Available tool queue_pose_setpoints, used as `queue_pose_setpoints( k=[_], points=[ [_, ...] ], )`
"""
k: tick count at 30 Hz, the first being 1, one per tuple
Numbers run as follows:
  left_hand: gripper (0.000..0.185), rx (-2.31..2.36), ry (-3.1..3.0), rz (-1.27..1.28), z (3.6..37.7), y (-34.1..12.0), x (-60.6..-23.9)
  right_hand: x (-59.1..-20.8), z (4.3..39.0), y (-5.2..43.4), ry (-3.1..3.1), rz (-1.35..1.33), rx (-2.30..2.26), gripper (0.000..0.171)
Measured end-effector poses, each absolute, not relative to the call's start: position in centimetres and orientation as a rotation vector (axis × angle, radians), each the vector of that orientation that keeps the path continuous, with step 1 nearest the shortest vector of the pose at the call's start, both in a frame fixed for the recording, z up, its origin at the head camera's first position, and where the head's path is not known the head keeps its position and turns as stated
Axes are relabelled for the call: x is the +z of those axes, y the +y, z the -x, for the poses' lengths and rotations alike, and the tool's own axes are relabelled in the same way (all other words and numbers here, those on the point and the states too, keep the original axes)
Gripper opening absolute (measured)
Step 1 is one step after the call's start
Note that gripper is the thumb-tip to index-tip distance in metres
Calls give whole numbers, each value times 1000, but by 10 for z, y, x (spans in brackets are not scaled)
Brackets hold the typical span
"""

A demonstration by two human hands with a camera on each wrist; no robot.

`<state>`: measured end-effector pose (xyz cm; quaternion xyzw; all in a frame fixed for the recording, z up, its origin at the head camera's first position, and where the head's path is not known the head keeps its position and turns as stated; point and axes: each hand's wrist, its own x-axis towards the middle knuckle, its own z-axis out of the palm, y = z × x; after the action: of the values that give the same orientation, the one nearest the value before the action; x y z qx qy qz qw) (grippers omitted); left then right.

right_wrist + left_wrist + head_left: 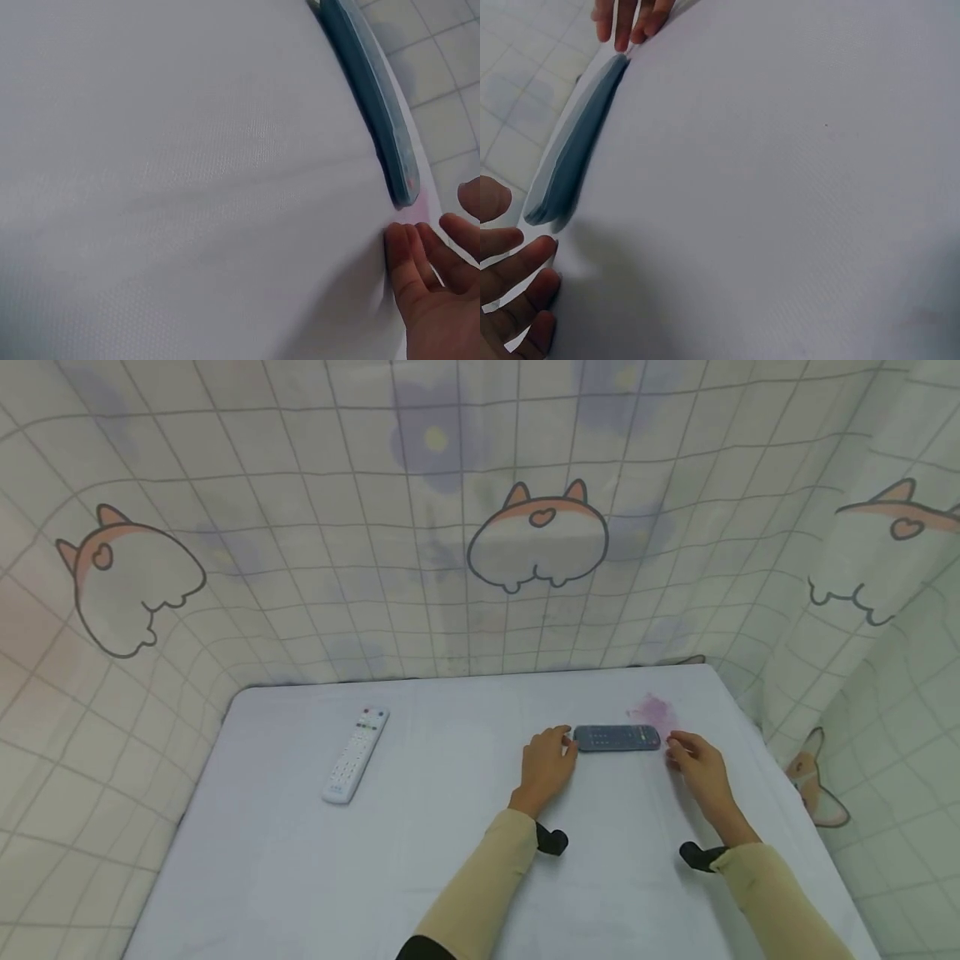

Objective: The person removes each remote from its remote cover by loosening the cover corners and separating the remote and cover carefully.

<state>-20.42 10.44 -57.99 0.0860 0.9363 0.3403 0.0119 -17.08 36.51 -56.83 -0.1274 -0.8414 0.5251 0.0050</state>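
I count two remotes on one white-covered table: a dark remote lying crosswise between my hands toward the far right, and a white remote lying aslant, well off to the left. My left hand is just beside the dark remote's left end, its fingers loosely bent and spread a little, with hold of nothing. My right hand is near the other end, fingers relaxed and gently curved, also without hold of anything. Each wrist view shows a small gap between that hand's fingertips and the remote.

I wear two tan sleeves, with one black wrist piece showing at each cuff. One pink stain marks the cover behind the dark remote's right end. Around the table hangs gridded cloth, with three large rounded animal prints; the rightmost is cut off by the edge of the head view. A smaller print low on the right is hard to make out among the folds.

The lettering on both remotes is too small for me to read. My right wrist view cuts off the dark remote's far end, and my left wrist view crops most of both hands.
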Motion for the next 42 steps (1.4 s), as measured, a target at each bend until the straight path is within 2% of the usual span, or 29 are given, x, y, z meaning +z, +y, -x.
queue_pose_setpoints(
  k=[11, 26, 31, 37, 42],
  points=[
    [52, 989, 2876, -275, 211, 122, -582, -566, 183, 356, -2700, 508, 1643, 51],
    [50, 1026, 2819, -248, 207, 115, -574, -567, 183, 343, -2749, 456, 1608, 51],
    [48, 1209, 2765, -246, 204, 110, -573, -566, 178, 341, -2726, 443, 1641, 50],
    [34, 1581, 2612, -168, 200, 100, -572, -565, 171, 335, -2696, 427, 1693, 50],
    [30, 1749, 2488, -89, 198, 89, -567, -562, 163, 325, -2714, 392, 1664, 50]
  ],
)
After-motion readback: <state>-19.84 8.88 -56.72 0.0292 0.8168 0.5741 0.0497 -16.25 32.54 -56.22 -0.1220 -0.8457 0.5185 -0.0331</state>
